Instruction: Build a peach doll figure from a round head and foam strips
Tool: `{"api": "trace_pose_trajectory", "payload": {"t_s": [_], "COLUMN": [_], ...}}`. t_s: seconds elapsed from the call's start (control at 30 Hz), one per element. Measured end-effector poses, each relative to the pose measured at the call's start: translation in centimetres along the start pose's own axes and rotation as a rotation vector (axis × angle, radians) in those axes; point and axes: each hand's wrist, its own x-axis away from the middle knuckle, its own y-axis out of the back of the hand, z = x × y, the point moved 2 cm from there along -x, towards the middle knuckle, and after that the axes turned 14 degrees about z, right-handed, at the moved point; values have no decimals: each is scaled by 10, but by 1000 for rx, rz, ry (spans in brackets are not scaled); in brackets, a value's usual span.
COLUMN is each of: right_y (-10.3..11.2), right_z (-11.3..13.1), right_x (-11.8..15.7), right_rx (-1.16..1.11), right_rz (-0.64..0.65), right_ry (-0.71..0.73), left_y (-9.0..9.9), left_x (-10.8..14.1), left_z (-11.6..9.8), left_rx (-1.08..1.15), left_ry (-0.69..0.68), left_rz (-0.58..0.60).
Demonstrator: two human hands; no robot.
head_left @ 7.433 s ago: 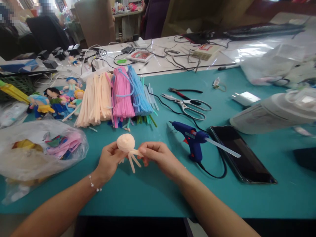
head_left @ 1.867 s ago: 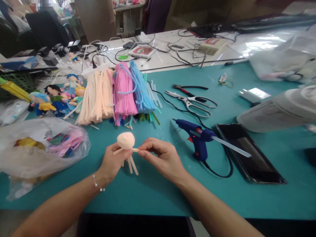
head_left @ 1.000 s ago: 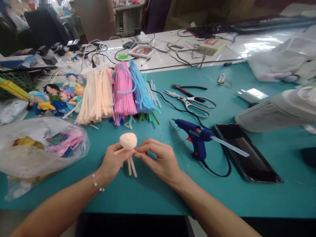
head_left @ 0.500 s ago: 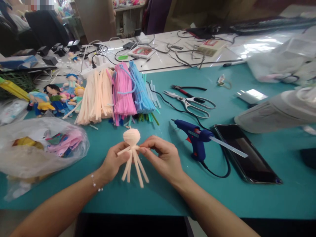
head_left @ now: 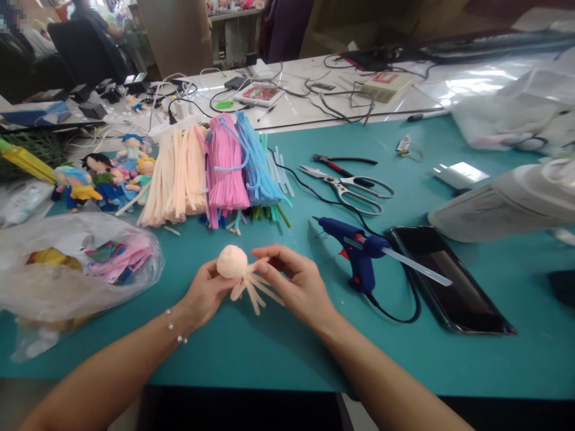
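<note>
A peach pipe-cleaner doll (head_left: 232,262) with a round wound head and several loose stems is held between my hands above the green mat. My left hand (head_left: 207,293), with a beaded bracelet at the wrist, is closed on it just below the head. In a pinch, the thumb and forefinger of my right hand (head_left: 294,278) grip one stem that sticks out to the right. The other stems fan out down and to the right, toward my right palm. Beyond the doll stand bundles of peach (head_left: 175,173), pink (head_left: 227,167) and blue pipe cleaners (head_left: 260,164).
To the right lie a blue glue gun (head_left: 354,251) with a glue stick, a phone (head_left: 449,281), scissors (head_left: 345,185), pliers (head_left: 345,167) and a white tumbler (head_left: 498,203). At left are a plastic bag of scraps (head_left: 81,263) and several small dolls (head_left: 96,173). A person sits far back.
The doll has tipped, its head now lower and further left, its stems swung to the right. My right fingers pinch a stem further out from the head.
</note>
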Motion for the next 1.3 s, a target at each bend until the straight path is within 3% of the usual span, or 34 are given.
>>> {"api": "trace_pose_trajectory", "payload": {"t_s": [0.1,0.23,0.4,0.5,0.6,0.7,0.83,0.93,1.13,1.3], "right_y": [0,2,8,11,11,10,10,9,7,16], "right_z": [-5,-8,-4,1,4,4,7,9,10,10], "right_x": [-1,-5,-4,-4,-4,-4,-2,-1,2,6], "right_rx": [-189,-265,-227,-125,17,119,247,332,365,208], "right_rz": [27,41,-41,-60,-69,-109,-177,-172,-125,-383], "right_ry": [-84,-187,-217,-165,-98,-48,85,196,297,318], "left_y": [-1,0,-1,0,2,3,2,1,-1,1], "left_x": [-2,-4,1,3,2,-1,-1,1,2,-1], "left_z": [-4,-6,-6,-8,-10,-8,-1,1,0,-2], "left_rx": [39,47,-41,21,41,-35,-106,-158,-174,3], "left_ry": [-56,-111,-129,-173,-169,-66,114,155,210,134], "left_rz": [-49,-59,124,173,113,71,148,196,154,67]}}
